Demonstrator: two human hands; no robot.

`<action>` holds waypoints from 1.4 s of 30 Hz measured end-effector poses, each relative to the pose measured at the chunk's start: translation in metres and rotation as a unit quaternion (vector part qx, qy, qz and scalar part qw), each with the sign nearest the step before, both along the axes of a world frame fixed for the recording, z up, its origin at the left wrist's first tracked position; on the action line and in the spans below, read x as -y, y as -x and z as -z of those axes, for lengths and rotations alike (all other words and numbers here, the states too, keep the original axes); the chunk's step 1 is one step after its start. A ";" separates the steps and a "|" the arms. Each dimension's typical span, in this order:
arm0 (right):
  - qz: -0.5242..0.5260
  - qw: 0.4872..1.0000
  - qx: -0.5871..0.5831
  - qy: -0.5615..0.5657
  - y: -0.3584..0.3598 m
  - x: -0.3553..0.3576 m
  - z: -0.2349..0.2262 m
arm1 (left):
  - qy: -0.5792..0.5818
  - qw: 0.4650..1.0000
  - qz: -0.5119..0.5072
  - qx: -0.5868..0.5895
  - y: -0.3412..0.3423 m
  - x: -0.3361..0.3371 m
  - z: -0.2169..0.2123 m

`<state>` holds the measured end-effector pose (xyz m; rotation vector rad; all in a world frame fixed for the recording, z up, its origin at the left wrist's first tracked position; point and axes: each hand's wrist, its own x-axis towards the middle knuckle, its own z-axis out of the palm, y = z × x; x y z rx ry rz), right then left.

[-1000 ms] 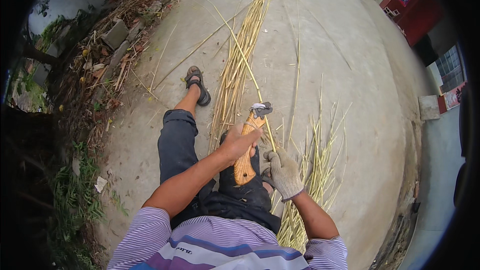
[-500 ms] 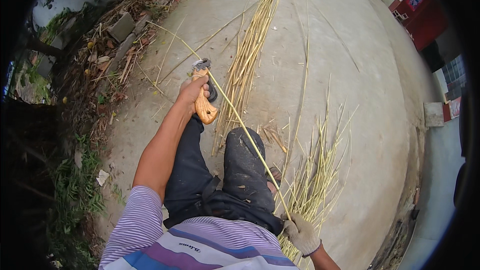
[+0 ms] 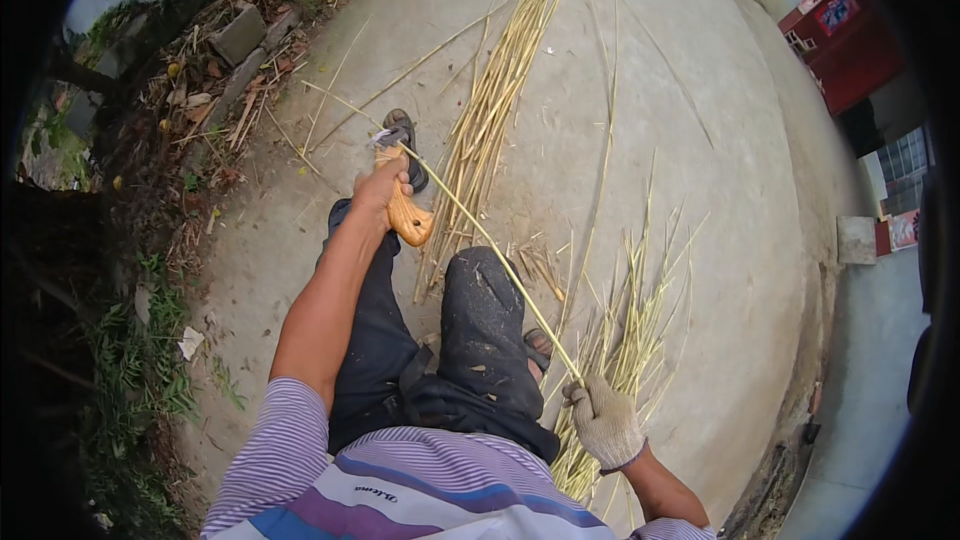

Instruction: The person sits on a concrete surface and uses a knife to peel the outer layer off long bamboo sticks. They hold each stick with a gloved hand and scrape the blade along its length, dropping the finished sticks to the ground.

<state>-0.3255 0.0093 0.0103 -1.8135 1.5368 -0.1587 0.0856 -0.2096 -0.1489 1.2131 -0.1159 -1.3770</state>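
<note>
My bare left hand is wrapped round the carved handle of a wooden-handled tool, held out beyond my left knee. A small metal part shows at the tool's top, though its exact shape is hard to make out against my sandal. One long, thin yellow-green stalk crosses slantwise over my right knee, passing at the tool's head, its tip sticking out beyond. Its near end is gripped by my right hand, in a knitted off-white glove, beside my right hip. Below that hand lies a pile of greenish stalks.
A bundle of yellow stalks stretches away on the concrete ground, with a few single stalks beside it. Short broken bits lie near my right knee. Leaf litter, a concrete block and green weeds border the left side.
My right hand has moved slightly up and to the right with the stalk's near end, and the stalk's far tip has drawn in toward the tool. My left hand holds almost still.
</note>
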 end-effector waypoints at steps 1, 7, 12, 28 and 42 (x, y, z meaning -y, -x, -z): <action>0.007 1.000 -0.009 -0.007 0.014 -0.016 -0.009 | -0.016 1.000 -0.011 0.011 -0.029 0.008 -0.002; -0.036 0.973 -0.204 0.102 0.154 -0.112 -0.007 | 0.016 0.976 -0.192 0.098 -0.228 0.023 0.015; 0.028 0.952 -0.268 0.143 0.201 -0.154 -0.022 | 0.017 0.981 -0.158 0.110 -0.275 0.002 -0.016; 0.229 0.892 -0.344 -0.184 0.213 -0.293 0.069 | 0.001 0.980 0.183 0.085 -0.024 -0.003 0.002; 0.138 0.942 -0.242 -0.187 0.204 -0.174 0.228 | -0.087 0.959 0.238 0.125 0.020 0.017 0.046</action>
